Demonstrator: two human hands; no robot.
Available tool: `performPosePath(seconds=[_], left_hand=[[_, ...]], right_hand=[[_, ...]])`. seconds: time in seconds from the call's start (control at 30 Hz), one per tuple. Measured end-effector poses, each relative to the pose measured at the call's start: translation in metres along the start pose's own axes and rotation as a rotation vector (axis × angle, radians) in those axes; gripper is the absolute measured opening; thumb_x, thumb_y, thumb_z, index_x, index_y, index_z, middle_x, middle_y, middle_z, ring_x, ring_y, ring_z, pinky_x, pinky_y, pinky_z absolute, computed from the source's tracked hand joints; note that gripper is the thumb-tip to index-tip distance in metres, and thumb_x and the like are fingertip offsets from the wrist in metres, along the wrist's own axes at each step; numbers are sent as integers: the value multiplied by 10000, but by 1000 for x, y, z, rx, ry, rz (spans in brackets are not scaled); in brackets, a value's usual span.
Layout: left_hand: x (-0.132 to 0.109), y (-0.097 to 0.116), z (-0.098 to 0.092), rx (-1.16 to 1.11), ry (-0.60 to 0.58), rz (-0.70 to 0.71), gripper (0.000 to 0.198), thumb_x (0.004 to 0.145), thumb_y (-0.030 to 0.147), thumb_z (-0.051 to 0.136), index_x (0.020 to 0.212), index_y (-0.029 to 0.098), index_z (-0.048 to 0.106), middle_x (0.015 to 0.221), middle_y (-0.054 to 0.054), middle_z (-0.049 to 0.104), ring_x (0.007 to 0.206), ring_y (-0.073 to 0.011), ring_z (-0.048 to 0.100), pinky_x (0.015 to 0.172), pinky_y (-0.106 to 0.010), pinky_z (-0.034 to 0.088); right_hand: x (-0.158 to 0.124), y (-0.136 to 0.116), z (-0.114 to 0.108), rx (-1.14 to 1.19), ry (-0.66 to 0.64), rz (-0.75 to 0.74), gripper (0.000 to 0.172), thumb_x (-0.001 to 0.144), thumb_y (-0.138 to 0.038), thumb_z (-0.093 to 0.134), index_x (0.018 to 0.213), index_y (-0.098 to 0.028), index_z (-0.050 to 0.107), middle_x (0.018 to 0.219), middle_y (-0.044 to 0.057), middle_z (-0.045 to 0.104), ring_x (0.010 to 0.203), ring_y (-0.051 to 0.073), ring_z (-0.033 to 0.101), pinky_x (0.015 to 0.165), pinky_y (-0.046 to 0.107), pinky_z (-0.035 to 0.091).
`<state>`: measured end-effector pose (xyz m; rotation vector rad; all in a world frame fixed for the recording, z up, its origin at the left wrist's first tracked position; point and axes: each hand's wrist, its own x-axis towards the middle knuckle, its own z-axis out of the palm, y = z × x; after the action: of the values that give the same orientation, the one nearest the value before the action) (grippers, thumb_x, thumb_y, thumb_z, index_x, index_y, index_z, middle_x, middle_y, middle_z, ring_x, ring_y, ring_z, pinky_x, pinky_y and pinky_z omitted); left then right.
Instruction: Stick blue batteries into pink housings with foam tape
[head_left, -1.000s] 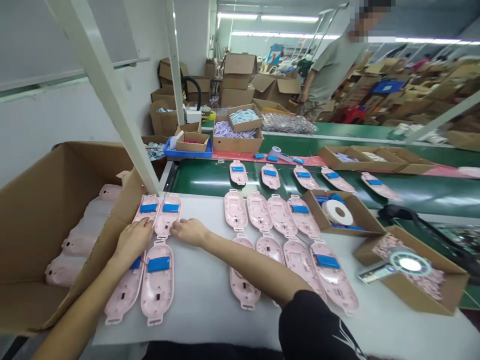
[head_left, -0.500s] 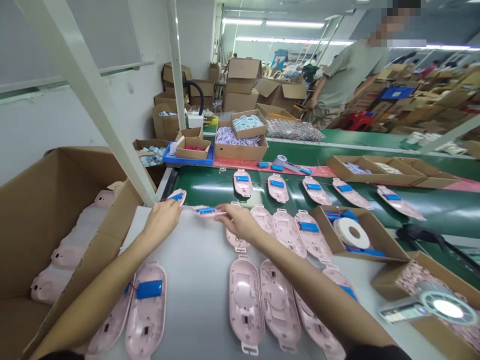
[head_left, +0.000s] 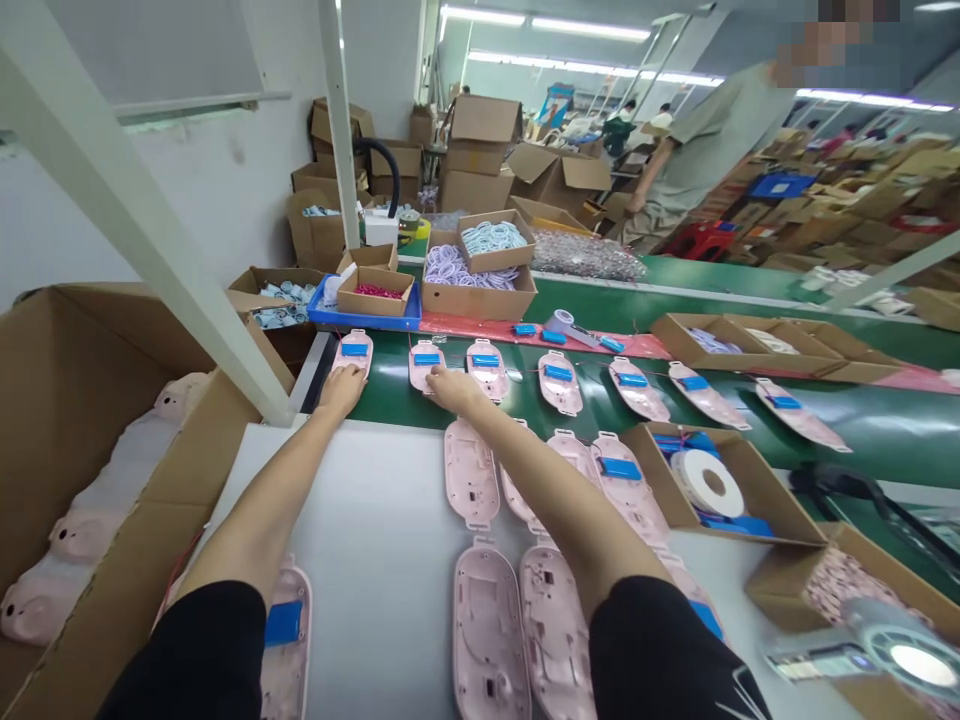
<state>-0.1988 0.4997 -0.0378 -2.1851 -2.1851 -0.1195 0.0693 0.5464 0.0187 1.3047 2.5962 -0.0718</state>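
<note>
My left hand (head_left: 341,388) reaches onto the green conveyor belt (head_left: 390,395), its fingers closed on the near end of a pink shell with a blue battery (head_left: 353,352) that lies on the belt. Just to its right, my right hand (head_left: 454,388) grips the near end of a second pink shell with a blue battery (head_left: 425,365), also flat on the belt. Both shells lie at the left end of a row of similar shells (head_left: 559,380) that runs to the right along the belt.
Empty pink shells (head_left: 471,485) lie on the white table (head_left: 375,520). An open box holding a tape roll (head_left: 705,483) sits to the right. A large carton (head_left: 67,400) stands left, behind a slanted white post (head_left: 150,230). Boxes of rings (head_left: 480,270) line the belt's far side, where a person (head_left: 705,140) stands.
Both hands lifted a battery-fitted shell each from the table's left side, carried them forward and set them down on the belt. My view moved forward with them.
</note>
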Motion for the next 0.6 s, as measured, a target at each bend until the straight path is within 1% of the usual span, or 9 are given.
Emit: performPosePath(seconds=[0.13, 0.2, 0.27, 0.37, 0.47, 0.53, 0.6], left_hand=[[-1, -4, 8, -24, 0, 44, 300, 1058, 337, 587, 1319, 198, 644, 1349, -104, 638, 1221, -276, 607, 1062, -500, 500], [-3, -3, 7, -26, 6, 59, 307, 1056, 350, 591, 1315, 195, 645, 1355, -106, 635, 1234, -281, 600, 1067, -505, 495], [-6, 0, 5, -20, 14, 64, 316, 1051, 353, 601, 1316, 186, 642, 1345, -109, 641, 1233, -283, 606, 1066, -508, 499], [-10, 6, -1, -3, 29, 64, 307, 1044, 346, 621, 1297, 173, 649, 1302, -107, 664, 1204, -275, 632, 1055, -505, 517], [-13, 13, -8, 24, 52, 64, 297, 1037, 346, 637, 1273, 166, 658, 1263, -103, 680, 1172, -269, 650, 1038, -501, 534], [-14, 19, -16, 46, 64, 68, 293, 1034, 352, 642, 1257, 163, 663, 1233, -100, 687, 1145, -266, 659, 1018, -496, 541], [-18, 25, -29, 65, 71, 87, 289, 1032, 352, 641, 1245, 159, 667, 1215, -99, 693, 1123, -264, 664, 998, -487, 543]], right_hand=[[1, 2, 9, -13, -38, 53, 443, 1074, -405, 513, 1410, -138, 621, 1498, 263, 523, 1198, 354, 675, 982, 427, 541], [1, -1, 10, -18, -45, 84, 432, 1079, -370, 488, 1398, -117, 633, 1495, 269, 524, 1207, 355, 670, 986, 427, 534], [1, -6, 9, -18, -52, 111, 441, 1080, -376, 484, 1399, -111, 634, 1486, 266, 534, 1220, 354, 662, 992, 424, 525], [2, -13, 3, -13, -57, 147, 559, 1050, -525, 535, 1429, -122, 616, 1474, 256, 551, 1242, 361, 649, 1005, 429, 512], [0, -21, -3, -7, -53, 195, 699, 1021, -672, 505, 1431, -118, 619, 1449, 253, 575, 1257, 373, 641, 1003, 440, 509], [-4, -27, -8, -8, -51, 214, 741, 1017, -710, 478, 1415, -104, 633, 1441, 259, 580, 1266, 382, 637, 994, 450, 509], [-10, -32, -13, -14, -51, 220, 763, 1015, -727, 470, 1396, -89, 641, 1436, 268, 582, 1265, 392, 637, 984, 457, 508]])
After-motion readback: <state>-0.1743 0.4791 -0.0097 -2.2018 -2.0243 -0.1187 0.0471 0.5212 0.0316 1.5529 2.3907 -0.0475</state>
